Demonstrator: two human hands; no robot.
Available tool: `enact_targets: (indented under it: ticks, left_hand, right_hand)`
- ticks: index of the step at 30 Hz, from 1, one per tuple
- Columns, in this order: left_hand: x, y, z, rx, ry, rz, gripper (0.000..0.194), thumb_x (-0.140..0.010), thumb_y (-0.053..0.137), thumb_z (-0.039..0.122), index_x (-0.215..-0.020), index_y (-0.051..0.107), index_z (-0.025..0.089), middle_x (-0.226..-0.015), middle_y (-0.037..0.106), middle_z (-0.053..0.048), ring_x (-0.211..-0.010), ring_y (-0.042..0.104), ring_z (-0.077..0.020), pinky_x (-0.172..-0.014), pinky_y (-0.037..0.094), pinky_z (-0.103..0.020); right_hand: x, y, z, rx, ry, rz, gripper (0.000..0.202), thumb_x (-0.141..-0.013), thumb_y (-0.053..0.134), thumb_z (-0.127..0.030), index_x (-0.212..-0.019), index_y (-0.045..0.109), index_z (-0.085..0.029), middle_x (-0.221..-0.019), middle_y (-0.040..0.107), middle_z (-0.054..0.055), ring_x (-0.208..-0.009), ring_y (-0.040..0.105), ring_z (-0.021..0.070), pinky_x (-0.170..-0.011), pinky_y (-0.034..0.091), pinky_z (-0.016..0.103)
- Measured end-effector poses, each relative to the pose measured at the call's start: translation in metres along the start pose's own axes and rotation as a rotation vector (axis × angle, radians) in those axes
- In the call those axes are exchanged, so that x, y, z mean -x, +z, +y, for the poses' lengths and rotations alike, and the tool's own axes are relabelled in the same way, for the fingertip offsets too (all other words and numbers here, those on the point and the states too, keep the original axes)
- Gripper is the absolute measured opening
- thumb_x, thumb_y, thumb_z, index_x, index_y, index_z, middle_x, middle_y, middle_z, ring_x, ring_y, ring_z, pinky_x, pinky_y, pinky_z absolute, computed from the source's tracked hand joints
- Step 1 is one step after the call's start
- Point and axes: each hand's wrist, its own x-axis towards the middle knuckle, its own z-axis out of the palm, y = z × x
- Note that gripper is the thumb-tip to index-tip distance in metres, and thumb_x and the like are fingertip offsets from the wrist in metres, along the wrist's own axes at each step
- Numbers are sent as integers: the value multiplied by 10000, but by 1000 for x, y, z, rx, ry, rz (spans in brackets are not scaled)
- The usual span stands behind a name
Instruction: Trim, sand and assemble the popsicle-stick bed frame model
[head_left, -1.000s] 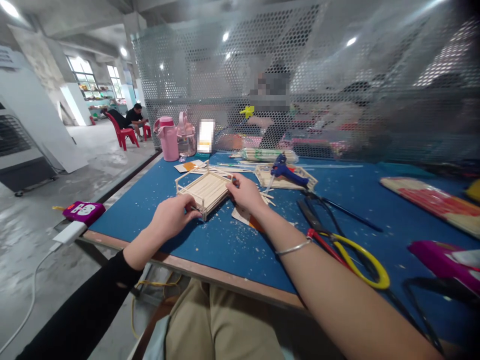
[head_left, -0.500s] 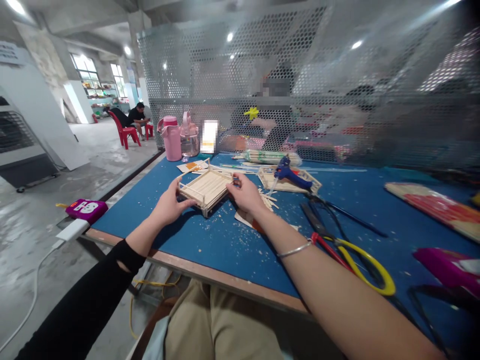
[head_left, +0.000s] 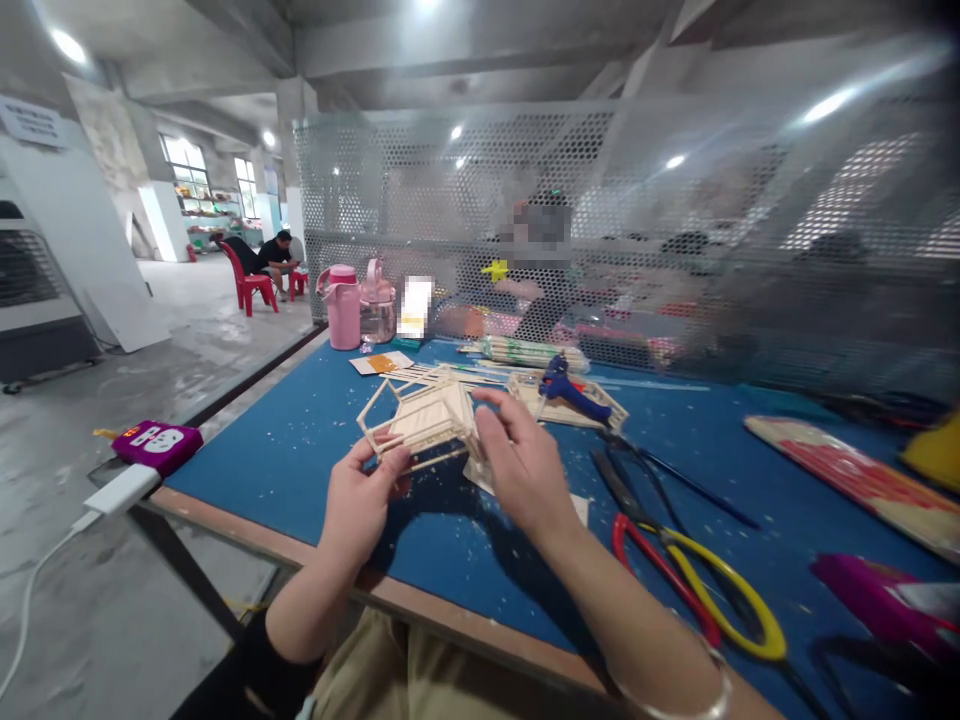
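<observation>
A small model of thin wooden sticks [head_left: 427, 415], with a slatted floor and rail-like frames, is held tilted above the blue tabletop. My left hand [head_left: 364, 500] pinches its near left edge between thumb and fingers. At the model's right end, my right hand [head_left: 525, 465] grips the side with thumb and forefinger; its other fingertips are hidden. Just behind the right hand, a blue glue gun [head_left: 574, 390] rests on a second stick frame [head_left: 615, 405]. Partly under the right hand lies a pale card or piece of paper [head_left: 480, 475].
Cutters with red and yellow handles [head_left: 735, 590] lie on the right, near a purple power strip [head_left: 885, 600]. Bundled sticks [head_left: 532, 352], a pink flask [head_left: 343, 310] and a clear jug [head_left: 377, 305] stand or lie at the back before a perforated metal screen [head_left: 435, 210].
Both hands have lifted the stick model nearer and tipped it, so its frame now faces me. My left hand has shifted to its near edge. The view has tilted up.
</observation>
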Motion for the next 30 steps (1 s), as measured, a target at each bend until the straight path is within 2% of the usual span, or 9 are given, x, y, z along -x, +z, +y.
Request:
enact_targets:
  ticks: [3, 6, 10, 15, 24, 27, 30]
  left_hand:
    - [4, 0, -4, -58, 78, 16, 402, -639, 745, 444, -893, 678, 139, -1233, 572, -105, -828, 646, -169, -618, 530, -225]
    - [6, -3, -5, -83, 125, 41, 356, -675, 721, 427, -892, 679, 148, -1316, 507, -96, -908, 635, -190, -638, 537, -227]
    - [7, -6, -5, -102, 101, 37, 361, -696, 708, 418, -940, 671, 155, -1314, 508, -105, -900, 640, -192, -622, 538, -224]
    - [9, -6, -5, -102, 123, 38, 338, -700, 707, 405, -917, 660, 150, -1367, 464, -97, -800, 649, -146, -599, 537, -215]
    - [10, -6, -6, -134, 143, 34, 339, -730, 679, 404, -956, 646, 154, -1346, 482, -99, -798, 656, -154, -596, 538, -221]
    - [9, -7, -4, -150, 209, 43, 318, -743, 666, 402, -940, 641, 154, -1337, 489, -106, -884, 648, -196, -593, 539, -229]
    - [8, -7, 2, -121, 288, 95, 330, -749, 664, 397, -974, 618, 160, -1296, 524, -116, -978, 626, -231, -610, 552, -241]
  right_hand:
    - [16, 2, -1, 102, -199, -21, 334, -842, 499, -383, -1095, 602, -192, -1142, 639, 113, -1062, 584, 249, -935, 442, 420]
    - [19, 7, 4, 139, -269, -62, 357, -810, 548, -322, -1129, 606, -171, -1197, 621, 133, -1134, 558, 246, -982, 426, 416]
    - [18, 10, 8, 145, -281, -102, 406, -799, 552, -282, -1185, 588, -162, -1231, 605, 137, -1156, 551, 236, -994, 429, 422]
    - [18, 8, 11, 133, -287, -92, 339, -844, 507, -274, -1149, 622, -184, -1209, 624, 126, -1139, 570, 209, -981, 446, 404]
    - [17, 7, 9, 108, -266, -131, 346, -847, 533, -307, -1162, 625, -199, -1223, 621, 113, -1156, 561, 205, -991, 438, 402]
    - [18, 8, 7, 86, -238, -125, 335, -837, 541, -309, -1126, 649, -178, -1210, 628, 123, -1133, 579, 214, -968, 459, 387]
    - [19, 10, 3, 57, -220, -198, 321, -825, 547, -302, -1103, 666, -197, -1186, 647, 100, -1108, 594, 225, -944, 476, 379]
